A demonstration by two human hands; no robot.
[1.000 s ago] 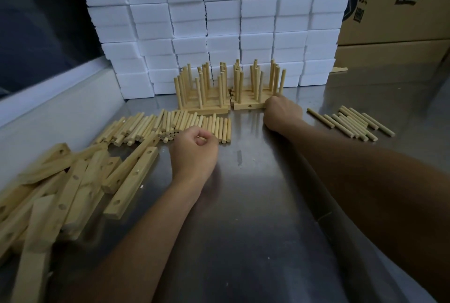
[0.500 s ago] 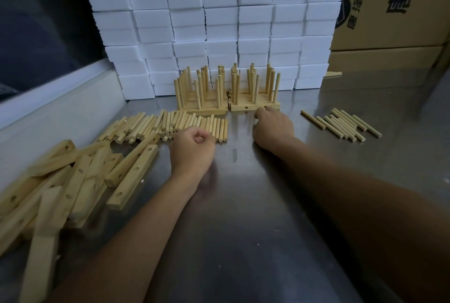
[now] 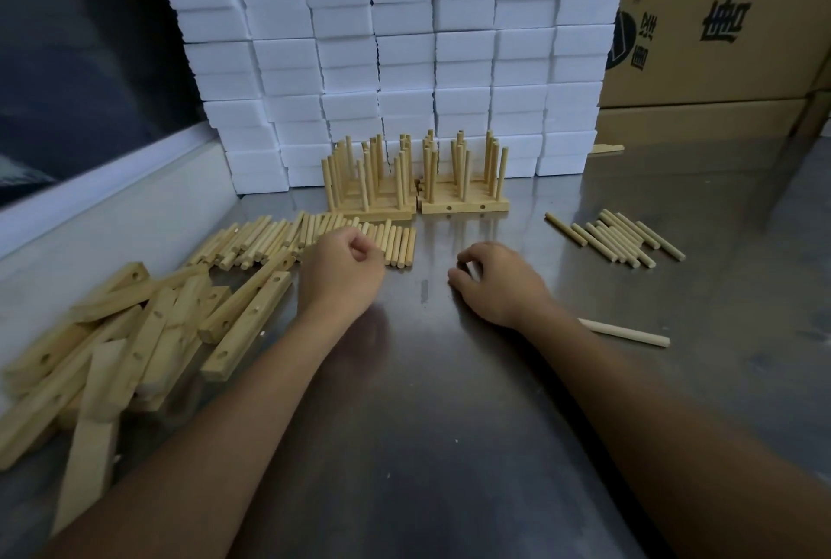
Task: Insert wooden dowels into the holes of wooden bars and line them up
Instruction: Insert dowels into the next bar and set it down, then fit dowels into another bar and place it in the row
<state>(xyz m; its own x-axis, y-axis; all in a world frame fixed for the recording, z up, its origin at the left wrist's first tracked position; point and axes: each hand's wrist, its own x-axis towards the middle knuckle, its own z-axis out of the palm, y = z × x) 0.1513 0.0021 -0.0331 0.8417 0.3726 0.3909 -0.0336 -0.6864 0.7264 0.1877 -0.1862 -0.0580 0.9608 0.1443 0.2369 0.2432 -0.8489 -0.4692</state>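
Note:
Two groups of wooden bars with upright dowels stand side by side at the back, the left group [image 3: 373, 211] and the right group [image 3: 465, 207]. In front of the left group lies a row of loose dowels [image 3: 270, 239]. My left hand [image 3: 341, 275] is curled into a fist at that row's right end, and nothing shows inside it. My right hand [image 3: 494, 284] rests on the steel table [image 3: 427, 401] with loosely curled fingers, empty, a short way in front of the right group. Bare bars with holes [image 3: 135, 333] are heaped at the left.
A second bunch of dowels [image 3: 616, 239] lies at the right, and a single dowel [image 3: 625, 332] lies beside my right forearm. A wall of white foam blocks [image 3: 404, 41] stands behind the assembled bars. Cardboard boxes [image 3: 719, 19] fill the back right.
My right hand has drawn back toward me from the front edge of the right group of bars. My left fist has stayed by the loose dowels.

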